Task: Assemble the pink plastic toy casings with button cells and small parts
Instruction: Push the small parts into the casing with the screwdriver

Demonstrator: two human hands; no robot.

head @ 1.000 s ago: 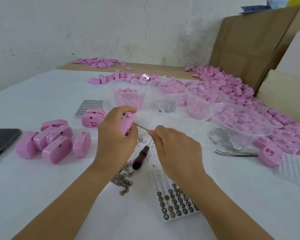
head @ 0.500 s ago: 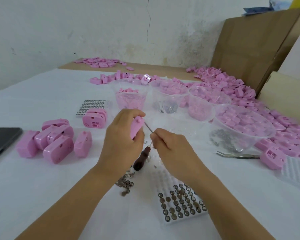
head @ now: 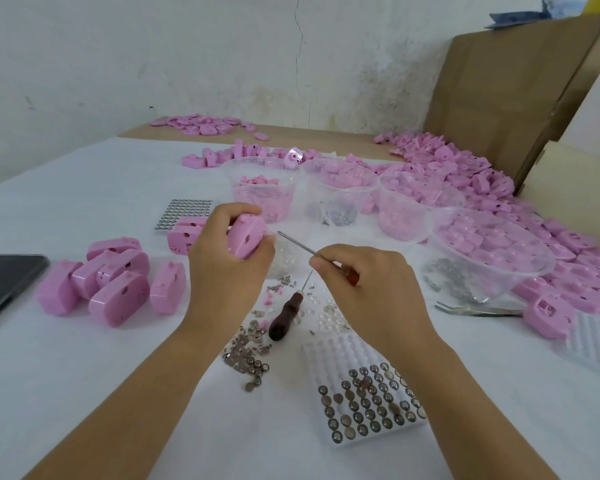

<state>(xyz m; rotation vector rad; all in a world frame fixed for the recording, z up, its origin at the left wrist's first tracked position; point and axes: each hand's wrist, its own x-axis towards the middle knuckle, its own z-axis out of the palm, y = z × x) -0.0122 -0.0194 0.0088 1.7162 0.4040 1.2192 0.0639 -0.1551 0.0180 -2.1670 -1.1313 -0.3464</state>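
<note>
Right now we see the left hand (head: 222, 261) curled round a pink oval plastic toy casing (head: 248, 239), held up off the white-covered table (head: 84, 393), fingers over its top and thumb at its lower side. We mark the right hand (head: 371, 285) pinching a thin-shafted screwdriver with a reddish handle (head: 297, 243) between thumb and forefinger, the other fingers folded over the handle. Its tip points up-left and sits just beside the casing, with a small gap showing. Below the hands we log a dark wooden-handled screwdriver (head: 286, 315) lying flat, with tiny screws (head: 281, 282) and small clear pieces (head: 328, 318) scattered around it. Loose silver button cells (head: 253, 367) sit near the left wrist. A white moulded tray of button cells (head: 329, 355) lies beside the right forearm, its far rows bare. Left of the hands we note a cluster of closed pink casings (head: 108, 282) touching one another, and a black phone (head: 4, 282) at the frame edge. Behind, four clear plastic bowls (head: 234, 174) hold pink parts and metal bits, and steel tweezers (head: 475, 310) lie in front of the largest. A heap of loose pink casing parts (head: 465, 168) runs along the brown cardboard boxes (head: 499, 81) on the right.
</note>
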